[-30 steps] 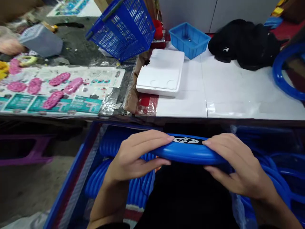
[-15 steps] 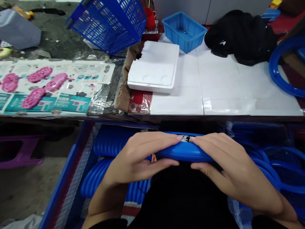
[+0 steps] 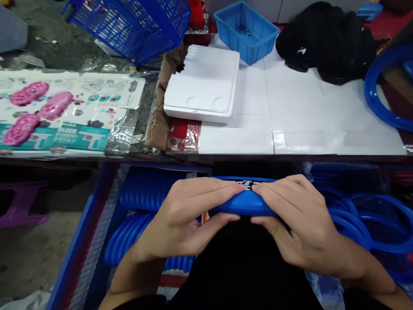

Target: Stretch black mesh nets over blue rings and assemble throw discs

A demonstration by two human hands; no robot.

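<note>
Between my left hand [image 3: 190, 211] and my right hand [image 3: 298, 219] is a blue plastic ring [image 3: 247, 206], seen edge-on in front of my body. Both hands grip it, thumbs below and fingers along the top. My fingertips meet near its middle, on a black label [image 3: 248, 184] with white print. Part of the label lies under the fingers. Something small and orange [image 3: 205, 216] shows beside my left thumb. The ring's ends and far side are hidden by my hands.
Stacked blue rings [image 3: 142, 189] lie in a crate at left below the bench; loose ones [image 3: 383, 219] lie at right. On the white bench top [image 3: 303, 112] are a foam block [image 3: 203, 82], a blue bin [image 3: 247, 34] and black cloth [image 3: 325, 43]. Pink pieces [image 3: 56, 105] lie on printed card.
The surroundings have shifted slightly left and up in view. Both hands keep their grip on the ring, and more of the black label shows at the fingertips.
</note>
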